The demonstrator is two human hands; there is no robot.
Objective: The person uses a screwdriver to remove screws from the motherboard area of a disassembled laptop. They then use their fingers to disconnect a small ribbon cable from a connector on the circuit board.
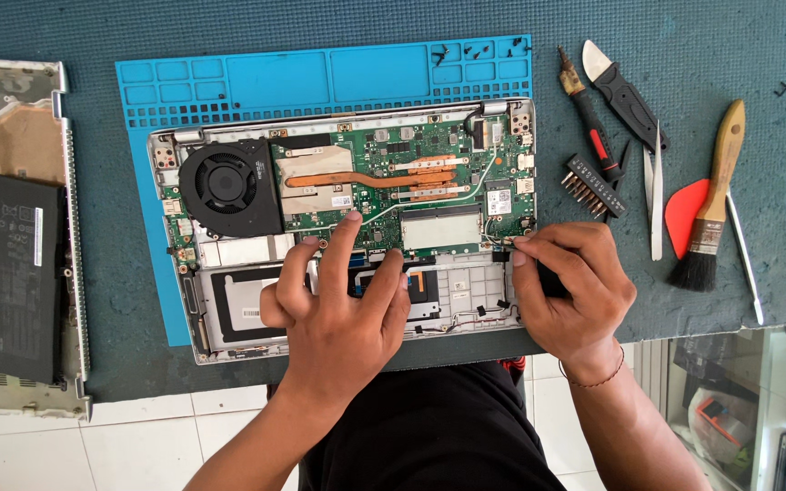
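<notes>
Two hands over an opened laptop (229,314), which lies bottom-up on a blue mat (152,109) on a dark green table cover (120,364), just in front of the person.

Left hand (338,314) is spread wide, fingers flat on the lower middle of the laptop, index tip touching the green circuit board (429,145), holding nothing.

Right hand (570,291) is pinched narrow at the right edge of the board, thumb and index tips together on what looks like a small dark tool; the tool itself is mostly hidden, so I cannot tell what kind. Thin wires (484,314) run just beside that spot.

Inside: black fan (226,185) upper left, copper pipe (366,179) across the board, grey tray (243,309) lower left.

Handling, as a judgement: laptop shell is stiff and fairly light, but the board, wires and connectors are fragile. Best held by the metal frame edges or pressed flat on bare plastic, not on chips or cables. Wires are soft and snag easily.

Right of the mat: screwdriver (589,118), black-handled prying tool (625,91), bit holder (593,186), white tweezers (655,205), red pick (682,214), brush (711,209). Far left: removed bottom cover (70,227) with a black battery (20,273) lying on it.
</notes>
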